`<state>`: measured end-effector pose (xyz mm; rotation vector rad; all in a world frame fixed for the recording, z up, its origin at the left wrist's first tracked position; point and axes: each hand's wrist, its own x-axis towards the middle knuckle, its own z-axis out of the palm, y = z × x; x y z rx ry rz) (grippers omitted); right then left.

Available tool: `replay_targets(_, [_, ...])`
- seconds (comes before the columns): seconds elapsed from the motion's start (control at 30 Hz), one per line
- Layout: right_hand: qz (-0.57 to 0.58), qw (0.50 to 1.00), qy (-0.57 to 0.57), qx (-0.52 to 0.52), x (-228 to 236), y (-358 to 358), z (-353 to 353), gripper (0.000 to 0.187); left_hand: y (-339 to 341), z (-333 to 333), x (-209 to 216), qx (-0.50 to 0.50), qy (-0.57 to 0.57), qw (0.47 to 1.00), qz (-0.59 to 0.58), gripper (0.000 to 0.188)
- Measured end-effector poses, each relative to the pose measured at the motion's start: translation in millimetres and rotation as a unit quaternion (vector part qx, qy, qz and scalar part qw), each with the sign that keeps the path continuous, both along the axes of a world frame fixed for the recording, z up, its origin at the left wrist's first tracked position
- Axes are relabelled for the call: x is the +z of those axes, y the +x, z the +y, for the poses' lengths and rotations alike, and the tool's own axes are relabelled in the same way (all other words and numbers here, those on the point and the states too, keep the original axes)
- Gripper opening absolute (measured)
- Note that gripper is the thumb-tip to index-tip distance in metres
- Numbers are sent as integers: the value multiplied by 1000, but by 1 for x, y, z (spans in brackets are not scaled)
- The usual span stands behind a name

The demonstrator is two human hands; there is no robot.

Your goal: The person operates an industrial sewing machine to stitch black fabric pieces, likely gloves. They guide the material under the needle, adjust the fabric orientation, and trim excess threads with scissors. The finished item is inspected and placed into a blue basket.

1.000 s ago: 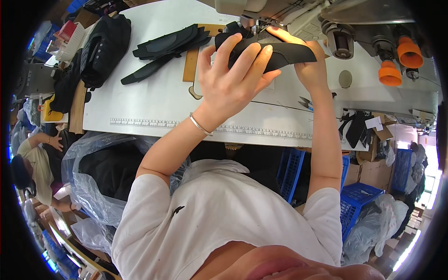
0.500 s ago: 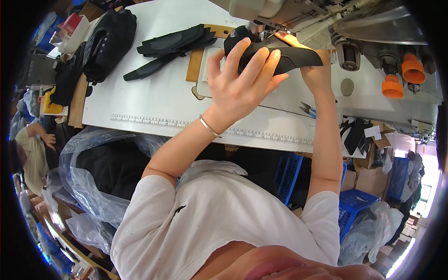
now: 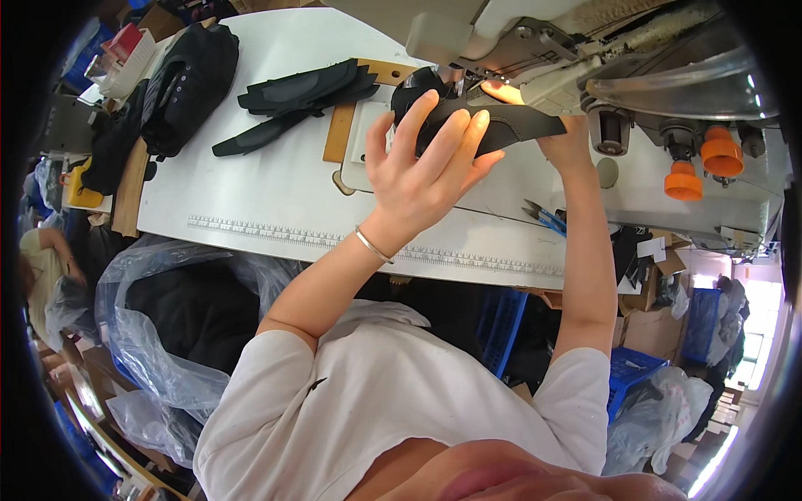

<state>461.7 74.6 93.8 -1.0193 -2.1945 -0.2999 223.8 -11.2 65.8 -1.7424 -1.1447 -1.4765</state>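
On the head view, the left hand (image 3: 423, 171) is resting, fingers spread, on a stitched black piece (image 3: 526, 128) that's sitting under the sewing machine (image 3: 510, 42). The right hand (image 3: 568, 150) is standing behind its far end, fingers mostly hiding, so I can't tell their grip. Loose black pieces (image 3: 305, 90) are lying leftward on the white table (image 3: 251, 188).

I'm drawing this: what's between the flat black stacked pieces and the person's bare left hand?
In the head view: a flat, straight-edged tan strip, then some white work surface before the left hand.
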Motion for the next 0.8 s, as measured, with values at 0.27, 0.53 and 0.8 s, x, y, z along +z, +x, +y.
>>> replay_targets(0.27, [26, 997, -71, 33, 14, -7, -8, 27, -3, -5, 5, 17, -17, 999, 22, 34])
replay_targets(0.53, [15, 995, -97, -6, 10, 0, -6, 33, 0, -5, 7, 31, -14, 999, 23, 34])
replay_targets(0.8, [-6, 999, -39, 27, 5, 10, 2, 31, 1, -2, 8, 19, -23, 999, 27, 35])
